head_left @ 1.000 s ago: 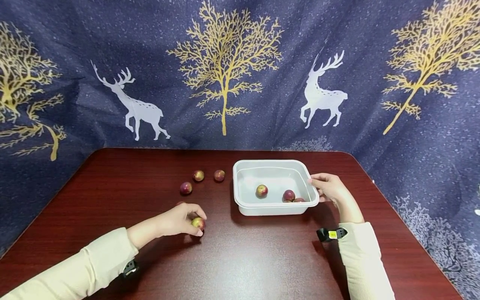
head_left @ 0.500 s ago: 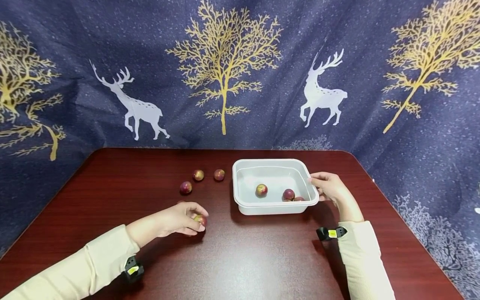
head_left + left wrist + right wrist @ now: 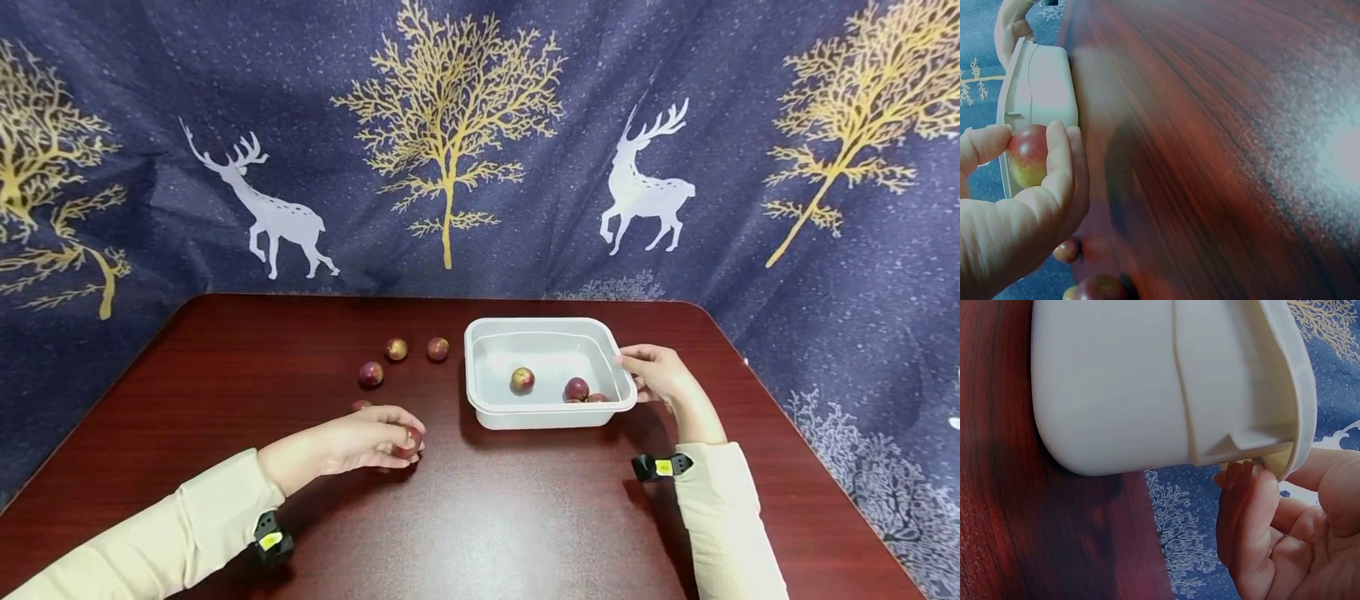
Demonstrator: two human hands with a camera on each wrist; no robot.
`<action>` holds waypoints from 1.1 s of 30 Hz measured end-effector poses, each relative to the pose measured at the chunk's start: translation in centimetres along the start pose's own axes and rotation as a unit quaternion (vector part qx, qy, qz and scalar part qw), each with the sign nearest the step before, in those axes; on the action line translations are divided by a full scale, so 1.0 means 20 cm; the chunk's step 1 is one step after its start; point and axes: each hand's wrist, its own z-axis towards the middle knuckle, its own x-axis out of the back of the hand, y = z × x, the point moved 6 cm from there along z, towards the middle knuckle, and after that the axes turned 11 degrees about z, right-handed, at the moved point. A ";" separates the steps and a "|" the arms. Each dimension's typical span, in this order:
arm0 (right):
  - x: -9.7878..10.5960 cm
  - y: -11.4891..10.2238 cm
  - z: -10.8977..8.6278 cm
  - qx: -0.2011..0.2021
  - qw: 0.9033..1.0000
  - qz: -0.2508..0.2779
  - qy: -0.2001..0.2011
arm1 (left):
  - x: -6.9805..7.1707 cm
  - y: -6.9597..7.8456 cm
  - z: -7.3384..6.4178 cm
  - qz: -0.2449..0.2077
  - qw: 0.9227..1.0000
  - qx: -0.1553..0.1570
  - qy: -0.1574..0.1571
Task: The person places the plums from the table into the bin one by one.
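Note:
My left hand point(image 3: 360, 437) pinches a red and yellow plum point(image 3: 1029, 156) between thumb and fingers, low over the table and left of a white plastic container point(image 3: 551, 420). At the container's right side, my right hand point(image 3: 662, 379) grips the rim with the thumb on top; in the right wrist view its fingers point(image 3: 1250, 512) curl under the lip. Inside the container, one yellow-red plum point(image 3: 522, 380) sits left of centre and a darker plum point(image 3: 577, 389) lies at the right, with others partly hidden by the front wall.
Behind my left hand lie several loose plums: a dark plum point(image 3: 371, 374), a golden-red plum point(image 3: 396, 349) and a purple plum point(image 3: 438, 349), plus a plum point(image 3: 362, 405) mostly covered by the hand. The dark red wooden table point(image 3: 480, 517) ends at a patterned blue cloth point(image 3: 525, 167).
My left hand has shifted slightly right and turned, bringing the pinched plum a little closer to the container. The right hand and the container stay where they were.

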 end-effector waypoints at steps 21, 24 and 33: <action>0.01 -0.01 -0.01 0.004 1.000 0.000 0.001 | -0.02 0.12 0.02 -0.061 0.998 -0.010 0.005; 0.01 -0.01 -0.01 0.003 1.000 0.002 0.007 | -0.02 0.15 0.03 -0.072 0.997 -0.012 0.015; 0.00 -0.01 -0.01 0.005 1.000 0.003 0.002 | 0.00 0.24 0.05 -0.085 0.995 -0.037 0.028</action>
